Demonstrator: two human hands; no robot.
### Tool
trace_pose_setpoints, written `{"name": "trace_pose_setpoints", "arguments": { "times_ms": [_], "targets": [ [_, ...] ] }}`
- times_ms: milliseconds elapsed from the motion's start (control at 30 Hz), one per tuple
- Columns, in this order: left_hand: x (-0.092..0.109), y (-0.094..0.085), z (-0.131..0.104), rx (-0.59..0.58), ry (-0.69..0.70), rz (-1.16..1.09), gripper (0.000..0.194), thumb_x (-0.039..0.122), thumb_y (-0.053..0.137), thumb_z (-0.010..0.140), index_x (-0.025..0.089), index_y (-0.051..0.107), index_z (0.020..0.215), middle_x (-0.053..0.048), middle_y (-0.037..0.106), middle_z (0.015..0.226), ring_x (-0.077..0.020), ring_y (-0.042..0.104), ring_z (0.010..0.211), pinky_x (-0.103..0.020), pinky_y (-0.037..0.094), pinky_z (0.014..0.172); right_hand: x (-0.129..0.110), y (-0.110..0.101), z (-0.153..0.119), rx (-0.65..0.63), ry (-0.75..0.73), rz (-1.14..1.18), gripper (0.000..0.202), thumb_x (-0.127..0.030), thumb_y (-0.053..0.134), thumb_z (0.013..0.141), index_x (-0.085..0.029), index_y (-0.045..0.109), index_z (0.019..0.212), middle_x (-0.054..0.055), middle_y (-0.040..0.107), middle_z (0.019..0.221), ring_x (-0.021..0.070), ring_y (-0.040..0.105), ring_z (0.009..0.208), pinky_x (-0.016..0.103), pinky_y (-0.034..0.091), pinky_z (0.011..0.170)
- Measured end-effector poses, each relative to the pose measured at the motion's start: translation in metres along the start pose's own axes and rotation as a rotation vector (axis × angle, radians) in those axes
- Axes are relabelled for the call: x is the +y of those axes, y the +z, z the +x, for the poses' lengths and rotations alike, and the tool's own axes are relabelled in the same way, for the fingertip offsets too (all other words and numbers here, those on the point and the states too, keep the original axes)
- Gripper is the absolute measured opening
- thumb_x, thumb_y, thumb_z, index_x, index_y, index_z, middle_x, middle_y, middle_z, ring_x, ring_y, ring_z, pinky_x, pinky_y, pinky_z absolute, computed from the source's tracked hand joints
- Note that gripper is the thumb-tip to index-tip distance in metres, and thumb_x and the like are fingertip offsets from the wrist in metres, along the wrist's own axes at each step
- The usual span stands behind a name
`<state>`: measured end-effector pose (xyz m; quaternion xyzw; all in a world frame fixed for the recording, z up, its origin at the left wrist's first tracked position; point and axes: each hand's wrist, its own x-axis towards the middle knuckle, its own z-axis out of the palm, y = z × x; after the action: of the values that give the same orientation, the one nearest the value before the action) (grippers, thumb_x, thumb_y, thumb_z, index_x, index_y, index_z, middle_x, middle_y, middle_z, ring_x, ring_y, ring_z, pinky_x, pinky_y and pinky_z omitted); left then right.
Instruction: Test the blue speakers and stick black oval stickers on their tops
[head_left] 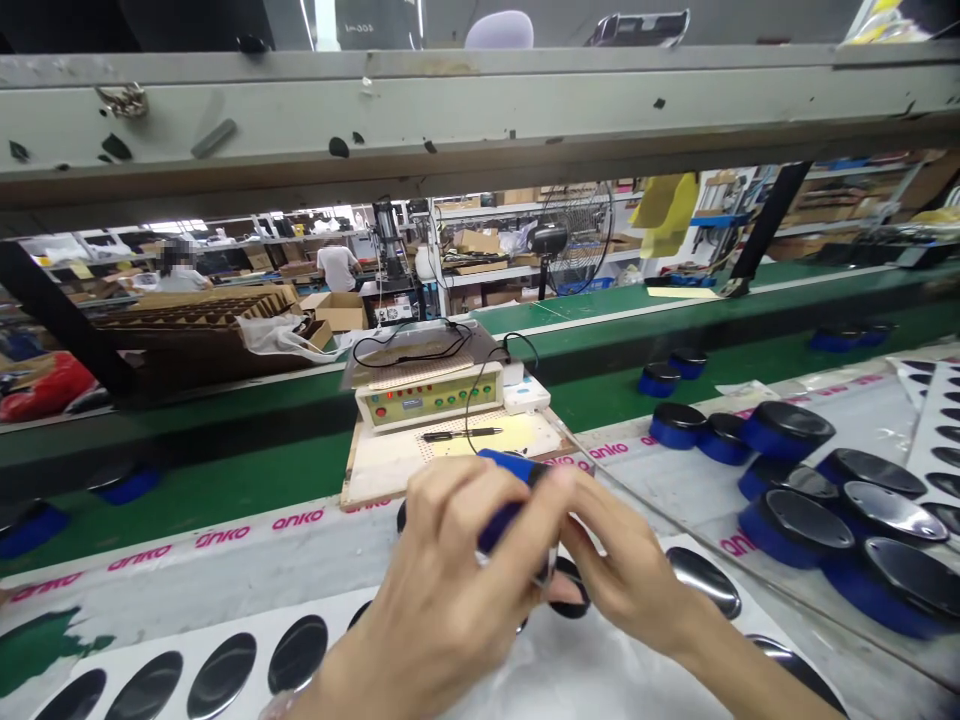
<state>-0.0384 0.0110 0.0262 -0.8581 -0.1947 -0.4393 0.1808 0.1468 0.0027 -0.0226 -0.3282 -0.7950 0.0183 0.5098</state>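
My left hand (457,570) is closed around a blue and black round piece (501,522), whose blue side shows between the fingers. Pressed against the right side of the same piece, my right hand (626,565) has its fingertips together, partly hidden behind the left. Below both hands lies a white sheet (600,670) with rows of glossy black ovals (223,675). Several blue pieces with shiny black tops (796,527) are grouped at the right of the bench.
A control box (429,395) with a pen (461,434) stands on a board beyond my hands. A cable runs along the bench's right side. Behind is a green conveyor (300,490) carrying blue pieces. A shelf beam (480,110) crosses overhead. Two people are in the background.
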Motion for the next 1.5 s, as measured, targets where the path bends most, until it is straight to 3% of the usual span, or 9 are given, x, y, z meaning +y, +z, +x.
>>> {"name": "trace_pose_setpoints", "arguments": {
  "times_ms": [267,667,867,967,1067,1133,1233,1333,1500],
  "targets": [
    [0.004,-0.004,0.008,-0.064,0.290,-0.004,0.031,-0.003,0.065,0.076,0.014,0.064,0.102,0.001,0.043,0.084,-0.0093,0.057,0.079,-0.046,0.041,0.112,0.001,0.002,-0.012,0.068,-0.019,-0.034,0.024,-0.006,0.039,0.087,-0.023,0.052,0.099,0.006,0.057,0.075,0.0228,0.060,0.067,0.035,0.053,0.058],
    [-0.003,0.005,0.000,0.007,0.139,-0.090,0.018,0.011,0.069,0.079,0.015,0.059,0.093,-0.005,0.042,0.098,-0.0250,0.049,0.114,-0.045,0.046,0.102,0.004,-0.003,-0.012,0.064,-0.078,-0.128,0.014,-0.014,0.040,0.095,-0.016,0.053,0.090,0.004,0.052,0.067,0.0160,0.050,0.058,0.026,0.042,0.050],
    [-0.018,0.004,-0.003,-0.427,-0.157,-0.116,0.067,0.030,0.075,0.072,0.019,0.042,0.129,-0.011,0.052,0.116,-0.0241,0.055,0.104,-0.036,0.053,0.085,0.005,-0.005,-0.010,-0.066,-0.107,-0.208,0.022,-0.019,0.044,0.095,-0.016,0.063,0.084,0.002,0.053,0.059,0.0141,0.047,0.051,0.028,0.031,0.044],
    [-0.039,0.005,-0.006,-0.426,-0.281,-0.124,0.050,0.026,0.071,0.071,0.020,0.049,0.115,-0.008,0.060,0.110,-0.0253,0.058,0.102,-0.039,0.052,0.087,0.014,-0.016,-0.011,-0.072,0.047,-0.281,0.027,-0.025,0.042,0.096,-0.017,0.065,0.083,0.003,0.059,0.063,0.0140,0.053,0.055,0.026,0.038,0.048],
    [-0.055,0.010,-0.013,-0.368,-0.510,-0.122,0.046,0.035,0.068,0.074,0.024,0.050,0.116,-0.008,0.061,0.112,-0.0283,0.060,0.102,-0.046,0.050,0.089,0.041,-0.040,-0.008,0.037,0.394,-0.452,0.035,-0.031,0.035,0.099,-0.017,0.063,0.086,0.005,0.066,0.075,0.0157,0.061,0.068,0.026,0.046,0.061],
    [-0.053,0.019,-0.019,-0.481,-0.578,-0.225,0.056,0.040,0.066,0.077,0.027,0.043,0.127,-0.008,0.060,0.120,-0.0292,0.060,0.106,-0.047,0.050,0.089,0.069,-0.059,-0.003,0.098,0.664,-0.596,0.037,-0.033,0.032,0.101,-0.016,0.062,0.087,0.006,0.067,0.081,0.0173,0.063,0.074,0.030,0.049,0.066],
    [-0.033,0.043,-0.029,-0.673,-0.437,-0.379,0.067,0.034,0.067,0.078,0.026,0.034,0.136,-0.009,0.055,0.131,-0.0297,0.054,0.119,-0.049,0.046,0.099,0.113,-0.079,0.005,0.107,0.994,-0.773,0.029,-0.037,0.048,0.096,-0.013,0.059,0.107,0.007,0.064,0.101,0.0183,0.063,0.087,0.038,0.052,0.077],
    [-0.013,0.065,-0.038,-0.703,-0.293,-0.406,0.061,0.025,0.066,0.079,0.021,0.039,0.134,-0.009,0.056,0.130,-0.0288,0.047,0.125,-0.055,0.028,0.112,0.143,-0.090,0.011,0.059,1.210,-0.858,0.034,-0.034,0.058,0.092,-0.015,0.055,0.120,0.009,0.057,0.120,0.0220,0.060,0.101,0.043,0.051,0.085],
    [-0.015,0.072,-0.044,-0.695,-0.355,-0.439,0.055,0.022,0.065,0.080,0.025,0.046,0.132,-0.006,0.050,0.138,-0.0319,0.034,0.134,-0.061,0.016,0.114,0.140,-0.098,0.025,-0.114,1.249,-0.782,0.030,-0.032,0.058,0.091,-0.014,0.057,0.114,0.009,0.060,0.113,0.0201,0.061,0.095,0.040,0.052,0.081]
  ]
}}
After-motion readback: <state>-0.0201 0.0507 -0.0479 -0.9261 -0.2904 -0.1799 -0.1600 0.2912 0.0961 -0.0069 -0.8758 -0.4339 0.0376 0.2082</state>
